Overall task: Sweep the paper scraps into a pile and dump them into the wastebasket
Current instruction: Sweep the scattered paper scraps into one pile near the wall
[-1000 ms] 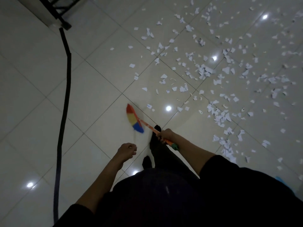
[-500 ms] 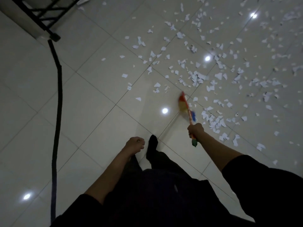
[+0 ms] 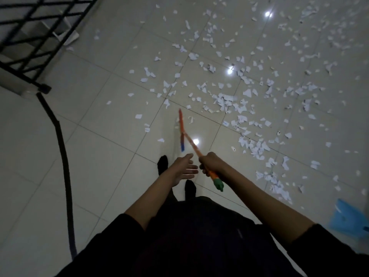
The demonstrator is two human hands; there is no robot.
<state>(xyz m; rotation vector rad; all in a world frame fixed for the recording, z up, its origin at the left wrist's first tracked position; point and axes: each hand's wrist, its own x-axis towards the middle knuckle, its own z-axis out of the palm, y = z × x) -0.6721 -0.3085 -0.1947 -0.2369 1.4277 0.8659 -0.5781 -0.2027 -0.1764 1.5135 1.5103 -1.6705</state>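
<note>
Glossy tiled floor under paper scraps

White paper scraps strewn over pale glossy floor tiles.
Orange-handled, green-capped broom; blue dustpan lower right; black railing upper left.

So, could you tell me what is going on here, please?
A person is sweeping torn paper scraps on a tiled floor. The right hand grips a small broom by its orange handle; the left hand is open beside it, holding nothing. The scraps lie scattered, not yet piled. A blue dustpan lies at the right edge.
</note>
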